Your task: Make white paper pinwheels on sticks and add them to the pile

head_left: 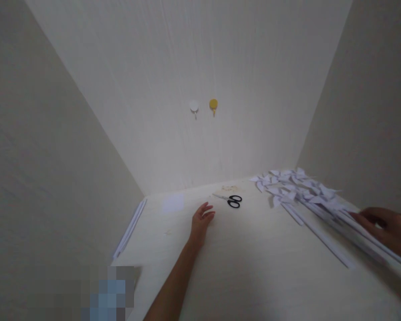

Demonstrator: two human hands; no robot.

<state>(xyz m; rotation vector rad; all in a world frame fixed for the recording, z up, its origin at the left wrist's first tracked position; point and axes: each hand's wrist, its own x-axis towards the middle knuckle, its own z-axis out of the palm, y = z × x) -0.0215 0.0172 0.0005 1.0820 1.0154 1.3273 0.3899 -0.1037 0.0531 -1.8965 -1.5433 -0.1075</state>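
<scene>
My left hand (200, 223) is over the middle of the white table, its fingers loosely curved and apart with nothing between them. Just beyond its fingertips lie black-handled scissors (233, 201), blades pointing left. At the right edge, my right hand (392, 229) has thumb and fingers closed on the paper stick of a white pinwheel (330, 207). That pinwheel is beside a heap of white paper pinwheels (282, 196) on rolled sticks, at the table's back right. Overlap hides which head belongs to the held stick.
Rolled white paper sticks (130, 228) lie along the left table edge. A pale square sheet of paper (173, 203) is at the back left. Small scraps (230, 188) lie behind the scissors. White (194, 107) and yellow (213, 105) hooks are on the wall.
</scene>
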